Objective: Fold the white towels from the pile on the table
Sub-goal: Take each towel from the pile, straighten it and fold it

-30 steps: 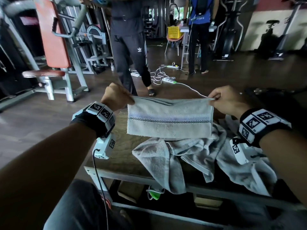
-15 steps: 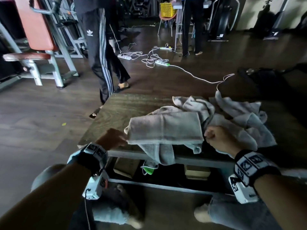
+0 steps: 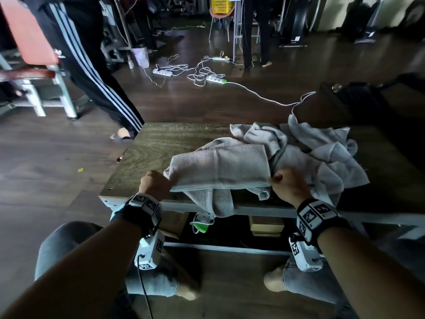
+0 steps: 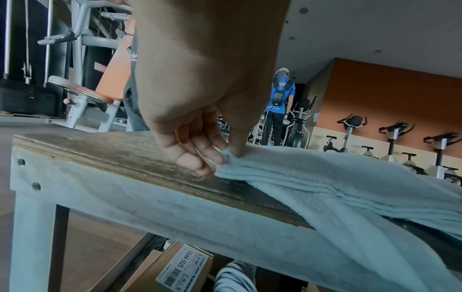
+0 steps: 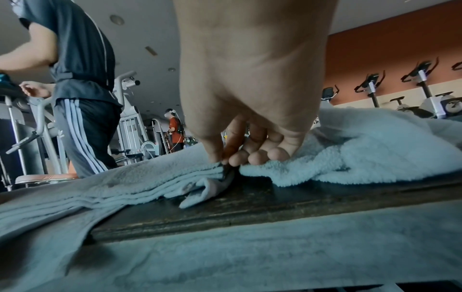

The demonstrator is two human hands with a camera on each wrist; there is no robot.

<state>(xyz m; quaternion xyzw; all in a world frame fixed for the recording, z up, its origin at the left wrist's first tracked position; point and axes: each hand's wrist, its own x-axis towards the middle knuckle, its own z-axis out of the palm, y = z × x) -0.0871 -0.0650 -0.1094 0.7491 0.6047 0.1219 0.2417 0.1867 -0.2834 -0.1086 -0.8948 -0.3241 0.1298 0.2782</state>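
Folded towel [image 3: 220, 166] lies flat near the front edge of a dark wooden bench [image 3: 147, 157], resting partly on top of the pile of unfolded white towels [image 3: 317, 157] that spreads across the right half of the bench top. One loose towel [image 3: 216, 203] from the pile hangs down over the bench's front edge beneath the folded one.

The left hand [image 3: 154, 185] is at the folded towel's near left corner. In the left wrist view, the thumb and fingers [image 4: 212, 154] of this hand [image 4: 200, 110] pinch the stacked layers of that corner [image 4: 227, 160] just above the bench surface [image 4: 125, 158]. The right hand [image 3: 289, 187] is at the near right corner. In the right wrist view, the thumb and fingers [image 5: 236, 158] of this hand [image 5: 250, 94] are curled and pinch the towel's edge [image 5: 220, 168], with the remaining fingertips resting against the heaped pile [image 5: 375, 142] just beside it.

Both wrists wear black bands with white marker blocks. Below the bench top, the person's knees in grey trousers show, and cardboard boxes [image 4: 185, 270] sit underneath.

Beyond the bench, a person in dark striped track trousers [image 3: 92, 72] stands on the dark wooden floor. White power strips and tangled cables [image 3: 197, 72] lie further back, gym machines stand around, and a yellow basket [image 3: 222, 4] sits on a chair.
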